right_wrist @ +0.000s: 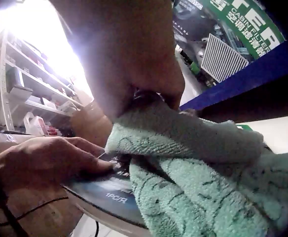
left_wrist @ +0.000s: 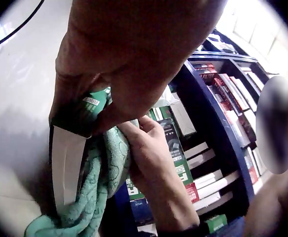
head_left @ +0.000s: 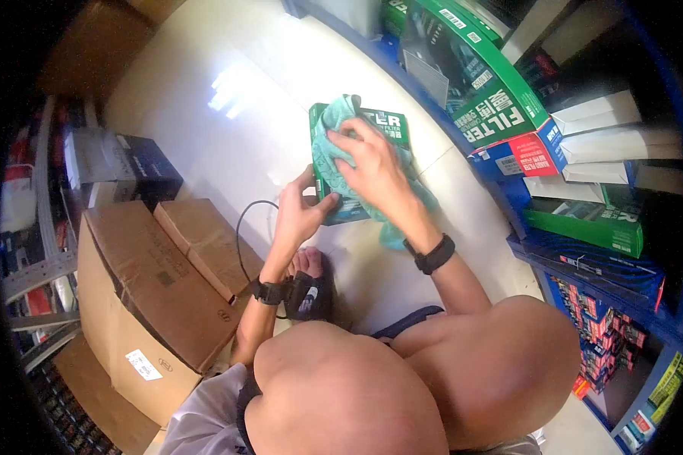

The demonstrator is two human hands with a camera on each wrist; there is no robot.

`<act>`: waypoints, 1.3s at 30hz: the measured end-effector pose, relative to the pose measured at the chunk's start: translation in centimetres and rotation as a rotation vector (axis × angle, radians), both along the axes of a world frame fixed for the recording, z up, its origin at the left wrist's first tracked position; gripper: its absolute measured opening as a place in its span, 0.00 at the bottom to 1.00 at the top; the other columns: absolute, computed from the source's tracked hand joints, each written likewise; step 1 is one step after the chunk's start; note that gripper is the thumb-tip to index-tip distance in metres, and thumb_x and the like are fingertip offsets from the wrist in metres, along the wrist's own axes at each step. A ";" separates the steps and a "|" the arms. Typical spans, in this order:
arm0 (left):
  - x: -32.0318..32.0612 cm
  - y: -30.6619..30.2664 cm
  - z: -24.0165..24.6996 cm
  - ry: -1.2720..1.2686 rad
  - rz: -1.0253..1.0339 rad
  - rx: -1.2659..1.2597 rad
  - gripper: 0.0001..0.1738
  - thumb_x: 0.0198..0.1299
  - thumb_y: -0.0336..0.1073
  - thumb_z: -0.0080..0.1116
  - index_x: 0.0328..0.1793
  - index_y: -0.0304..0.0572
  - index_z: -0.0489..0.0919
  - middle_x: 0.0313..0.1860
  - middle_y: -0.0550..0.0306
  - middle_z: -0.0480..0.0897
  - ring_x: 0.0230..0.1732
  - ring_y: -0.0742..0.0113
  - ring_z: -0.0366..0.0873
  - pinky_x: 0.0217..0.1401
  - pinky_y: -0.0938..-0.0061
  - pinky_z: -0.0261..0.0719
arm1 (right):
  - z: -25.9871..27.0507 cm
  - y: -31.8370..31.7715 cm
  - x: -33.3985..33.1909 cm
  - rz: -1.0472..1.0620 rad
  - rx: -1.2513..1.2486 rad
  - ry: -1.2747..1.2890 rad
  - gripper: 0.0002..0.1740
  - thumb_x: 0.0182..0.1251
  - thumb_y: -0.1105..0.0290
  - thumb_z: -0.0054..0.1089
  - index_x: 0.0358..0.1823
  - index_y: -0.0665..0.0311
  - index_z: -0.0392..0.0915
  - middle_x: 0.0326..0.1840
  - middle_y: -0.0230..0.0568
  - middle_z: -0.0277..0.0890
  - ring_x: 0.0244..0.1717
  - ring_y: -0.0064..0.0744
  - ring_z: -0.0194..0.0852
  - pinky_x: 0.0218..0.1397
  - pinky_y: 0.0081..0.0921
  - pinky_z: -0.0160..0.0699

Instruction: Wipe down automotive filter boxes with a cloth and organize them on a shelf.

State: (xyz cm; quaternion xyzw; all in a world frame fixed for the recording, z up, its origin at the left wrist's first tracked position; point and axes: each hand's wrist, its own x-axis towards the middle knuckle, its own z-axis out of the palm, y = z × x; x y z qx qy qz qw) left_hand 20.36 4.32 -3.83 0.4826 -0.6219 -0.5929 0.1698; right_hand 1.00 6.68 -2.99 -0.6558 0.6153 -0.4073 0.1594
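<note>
A green filter box [head_left: 393, 129] with white lettering is held up over the pale floor in the head view. My left hand [head_left: 302, 214] grips its near left edge, thumb on the face and fingers along the side. Over the box lies a mint-green towel [head_left: 334, 121], hiding much of its printed face. My right hand [head_left: 373, 168] holds the towel against the box with bent fingers. In the right wrist view the towel [right_wrist: 198, 192] hangs in folds beneath that hand, and the left thumb rests on the dark part of the box [right_wrist: 117, 200].
Blue shelves [head_left: 520, 250] on the right carry more filter boxes [head_left: 501, 114], several with white ends outward. Brown cartons [head_left: 155, 280] stand at the left, with a dark box [head_left: 121, 163] behind them. A black cable [head_left: 240, 227] curves near the left wrist. A sandaled foot [head_left: 310, 292] is below.
</note>
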 end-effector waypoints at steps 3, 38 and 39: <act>0.4 0.2 -1.0 0.036 0.029 -0.013 0.43 0.66 0.23 0.73 0.86 0.27 0.68 0.59 0.48 0.87 0.49 0.62 0.92 0.49 0.71 0.92 | -1.9 0.8 -0.9 -0.082 0.019 0.014 0.28 0.60 0.79 0.74 0.65 0.61 0.88 0.62 0.47 0.81 0.59 0.56 0.82 0.67 0.46 0.84; -3.2 0.9 3.1 -0.120 0.102 -0.325 0.22 0.76 0.43 0.68 0.66 0.32 0.87 0.39 0.46 0.94 0.33 0.78 0.85 0.31 0.73 0.82 | 2.1 9.1 0.5 -0.109 0.112 -0.181 0.26 0.64 0.77 0.74 0.65 0.68 0.86 0.63 0.52 0.80 0.55 0.56 0.88 0.60 0.44 0.88; -3.2 0.9 3.0 -0.119 0.099 -0.323 0.22 0.76 0.43 0.68 0.66 0.32 0.87 0.39 0.46 0.94 0.33 0.78 0.85 0.31 0.73 0.82 | 1.9 9.2 0.3 -0.112 0.114 -0.181 0.26 0.64 0.77 0.74 0.65 0.68 0.86 0.63 0.52 0.80 0.55 0.56 0.88 0.60 0.44 0.88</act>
